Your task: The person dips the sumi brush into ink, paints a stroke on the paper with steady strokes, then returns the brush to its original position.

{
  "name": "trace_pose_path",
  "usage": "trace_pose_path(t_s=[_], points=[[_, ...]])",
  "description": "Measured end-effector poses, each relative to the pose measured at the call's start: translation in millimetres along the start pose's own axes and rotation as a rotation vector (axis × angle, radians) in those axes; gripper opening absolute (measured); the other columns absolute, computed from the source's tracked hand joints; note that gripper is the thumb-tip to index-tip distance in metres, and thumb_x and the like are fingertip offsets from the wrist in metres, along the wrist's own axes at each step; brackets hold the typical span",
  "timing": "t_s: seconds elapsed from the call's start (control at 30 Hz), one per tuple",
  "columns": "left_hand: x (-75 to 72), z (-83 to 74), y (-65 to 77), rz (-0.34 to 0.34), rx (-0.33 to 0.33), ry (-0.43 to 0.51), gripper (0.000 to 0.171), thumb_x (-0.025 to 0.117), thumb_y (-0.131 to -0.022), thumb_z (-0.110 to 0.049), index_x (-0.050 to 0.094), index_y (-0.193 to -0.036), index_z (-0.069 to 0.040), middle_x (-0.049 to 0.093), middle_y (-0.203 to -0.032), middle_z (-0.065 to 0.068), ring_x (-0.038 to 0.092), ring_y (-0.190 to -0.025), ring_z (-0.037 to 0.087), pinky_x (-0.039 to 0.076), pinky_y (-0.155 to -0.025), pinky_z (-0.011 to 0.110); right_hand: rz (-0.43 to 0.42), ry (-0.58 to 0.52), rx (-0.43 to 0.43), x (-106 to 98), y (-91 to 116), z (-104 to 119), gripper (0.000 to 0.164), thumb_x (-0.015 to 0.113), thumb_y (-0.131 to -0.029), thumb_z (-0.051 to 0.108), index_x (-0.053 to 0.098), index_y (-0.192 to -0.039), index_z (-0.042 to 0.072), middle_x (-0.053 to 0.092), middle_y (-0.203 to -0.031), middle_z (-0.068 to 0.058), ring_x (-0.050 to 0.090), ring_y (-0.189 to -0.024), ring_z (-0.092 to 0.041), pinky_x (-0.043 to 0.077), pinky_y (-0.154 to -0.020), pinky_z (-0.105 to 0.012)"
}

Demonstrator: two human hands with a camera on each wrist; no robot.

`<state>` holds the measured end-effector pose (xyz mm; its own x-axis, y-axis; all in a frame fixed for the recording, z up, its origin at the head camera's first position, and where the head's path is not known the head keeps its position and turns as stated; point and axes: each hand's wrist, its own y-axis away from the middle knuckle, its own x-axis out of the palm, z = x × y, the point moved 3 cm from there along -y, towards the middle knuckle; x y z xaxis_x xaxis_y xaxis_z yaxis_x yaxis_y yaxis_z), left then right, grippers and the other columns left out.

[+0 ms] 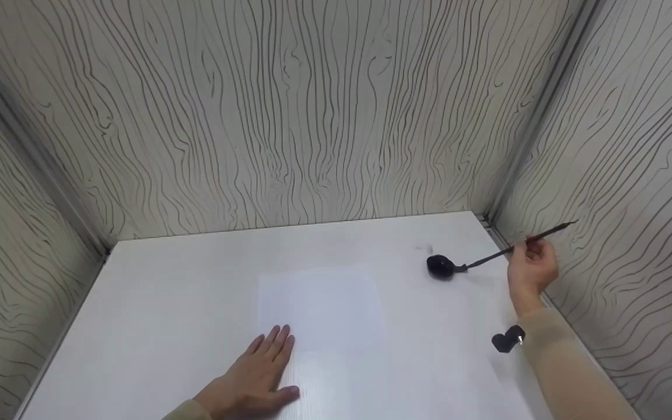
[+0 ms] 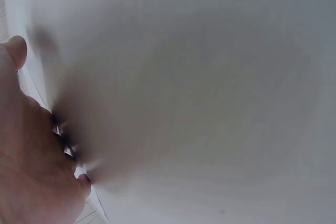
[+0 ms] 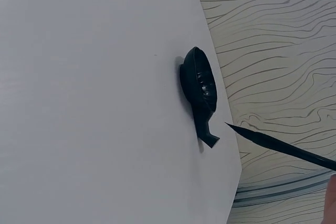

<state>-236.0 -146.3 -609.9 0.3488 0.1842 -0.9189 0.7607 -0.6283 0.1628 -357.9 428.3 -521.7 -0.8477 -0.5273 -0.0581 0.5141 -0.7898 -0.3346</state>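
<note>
In the head view my right hand (image 1: 533, 265) pinches a dark writing brush (image 1: 490, 256) near the right wall. In the right wrist view the brush's pointed dark tip (image 3: 244, 132) stands a little apart from the short handle of a black ink dish (image 3: 197, 80). That ink dish (image 1: 440, 266) sits on the table's right side; its inner ridges show, but the ink level cannot be made out. My left hand (image 1: 254, 376) lies flat on the table, thumb spread, fingertips at the lower left of a white paper sheet (image 1: 324, 303). Its palm side (image 2: 37, 166) fills the left wrist view's edge.
The white table (image 1: 167, 315) meets patterned panels (image 1: 312, 116) at the back and both sides, with grey metal posts (image 1: 522, 122) in the corners. A small black device (image 1: 508, 339) is worn at the right wrist. Faint grey marks (image 1: 426, 248) lie behind the dish.
</note>
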Motion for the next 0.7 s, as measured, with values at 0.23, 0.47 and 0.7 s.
trace_pose_path(t_s=[0.23, 0.47, 0.7], points=[[0.1, 1.6, -0.6, 0.006, -0.007, -0.004, 0.104, 0.041, -0.108, -0.074, 0.022, -0.177, 0.002, 0.013, -0.189, 0.023, 0.015, -0.177, 0.048, 0.018, -0.14, 0.072, 0.014, -0.017, -0.094, 7, 5, 16, 0.024, 0.062, -0.11, 0.009, 0.071, -0.128, -0.003, 0.062, -0.1, 0.018, 0.061, -0.092, 0.006, 0.049, -0.083, -0.013], [0.5, 2.1, -1.0, 0.007, -0.015, 0.008, 0.105, 0.043, -0.107, -0.075, 0.021, -0.178, 0.0, 0.012, -0.19, 0.02, 0.014, -0.178, 0.045, 0.017, -0.141, 0.07, 0.042, -0.117, -0.222, 21, 12, 31, 0.022, 0.063, -0.105, -0.002, 0.071, -0.124, -0.01, 0.064, -0.102, 0.019, 0.064, -0.096, 0.007, 0.052, -0.089, -0.012], [0.8, 2.1, -1.3, 0.025, -0.03, 0.005, 0.105, 0.04, -0.108, -0.077, 0.02, -0.179, -0.002, 0.01, -0.191, 0.017, 0.012, -0.178, 0.043, 0.016, -0.142, 0.07, 0.087, -0.13, -0.271, 32, 21, 44, 0.021, 0.067, -0.107, -0.002, 0.073, -0.126, -0.009, 0.065, -0.105, 0.022, 0.066, -0.098, 0.007, 0.054, -0.086, -0.006]])
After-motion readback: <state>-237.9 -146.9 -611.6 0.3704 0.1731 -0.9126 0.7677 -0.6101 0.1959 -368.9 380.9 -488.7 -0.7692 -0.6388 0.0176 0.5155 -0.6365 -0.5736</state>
